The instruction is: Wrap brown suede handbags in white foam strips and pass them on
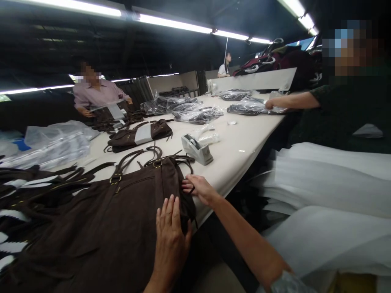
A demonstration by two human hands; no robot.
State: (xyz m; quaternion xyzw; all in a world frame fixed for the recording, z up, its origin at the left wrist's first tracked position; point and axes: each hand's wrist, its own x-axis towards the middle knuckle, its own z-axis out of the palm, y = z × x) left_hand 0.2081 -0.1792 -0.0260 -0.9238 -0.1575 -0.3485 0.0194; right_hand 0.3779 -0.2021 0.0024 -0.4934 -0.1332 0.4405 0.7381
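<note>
Item: brown suede-like handbag [100, 219], lying flat at the near end of the long white counter [244, 142], straps and brass buckles spread toward the far side. Left hand [171, 236]: flat and open on the bag's right edge, fingers extended, pressing the material down rather than gripping. Right hand [198, 189]: at the bag's upper right corner, its grip narrowed to a pinch on a thin dark strap or cord at that corner. Step in hand, as judged: smoothing and arranging the bag's side and strap while it lies flat. The next move would call for keeping the flat hand steady so the soft body does not shift while the strap is drawn or tucked. Adjacent: a tape dispenser [197, 148] just beyond the bag; a second brown bag [140, 136] with a grey card farther up the counter; bagged dark goods [198, 114] in clear plastic beyond; stacked white foam sheets [330, 183] to the right. Other persons: one seated across the counter at left, another's arm [293, 101] reaching in from the right, both well apart from this bag.
</note>
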